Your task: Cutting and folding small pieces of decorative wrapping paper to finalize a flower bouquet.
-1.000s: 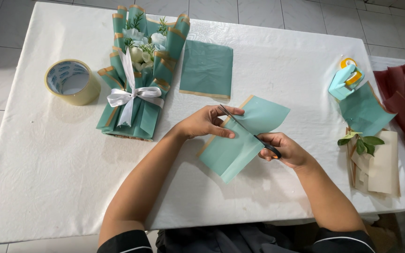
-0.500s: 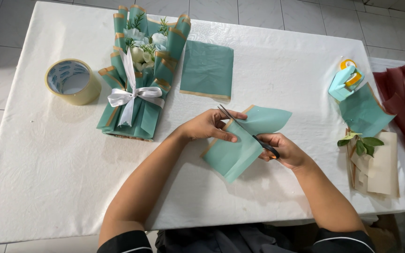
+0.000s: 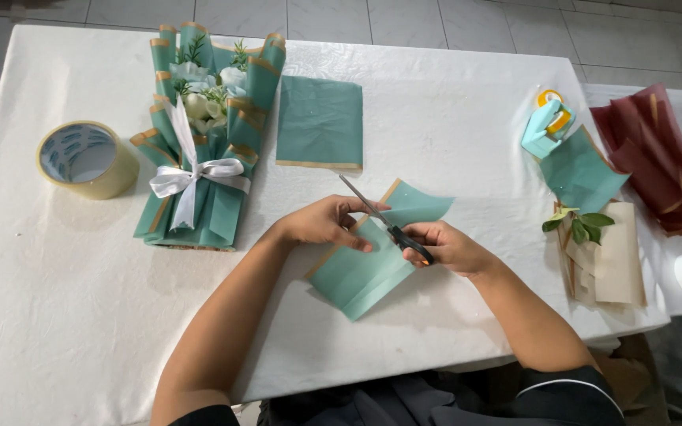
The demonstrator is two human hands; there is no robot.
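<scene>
Scissors cutting teal wrapping sheet on white surface.

Right hand has its grip clenched around the scissor handles, blades angled up and away across the sheet; left hand lies just left of the scissors, fingers pressed on the sheet, holding it flat; a second teal sheet lies beyond the scissors; wrapped bouquet with white ribbon lies well left of them; tape roll further left; small teal dispenser to the right.
</scene>
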